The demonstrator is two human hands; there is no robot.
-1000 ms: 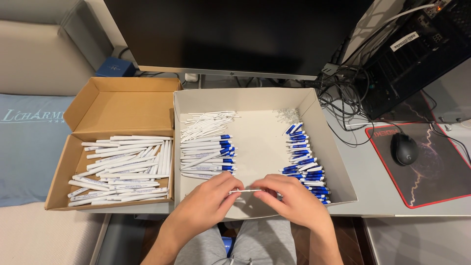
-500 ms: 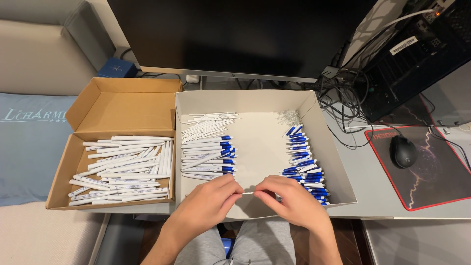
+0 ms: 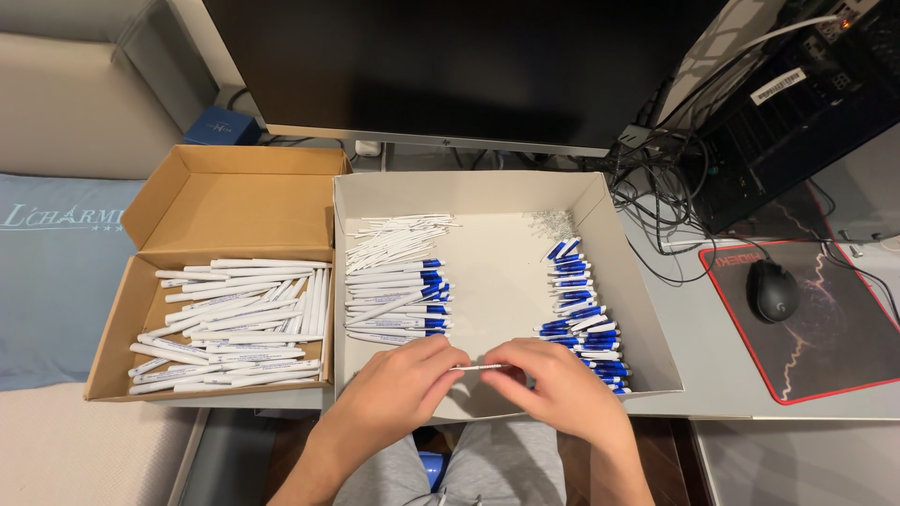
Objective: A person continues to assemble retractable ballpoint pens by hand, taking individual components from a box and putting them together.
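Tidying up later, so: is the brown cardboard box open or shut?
Open: the brown cardboard box has its flaps folded outward, and white pens lie exposed inside.

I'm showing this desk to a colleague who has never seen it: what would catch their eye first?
Probably the two hands at the near edge, the left hand and right hand pinching a thin pen part between them. Next, the white tray with neat rows of blue-tipped pens on its left and blue caps on its right. Left of it, a brown cardboard box holds a heap of white pens.
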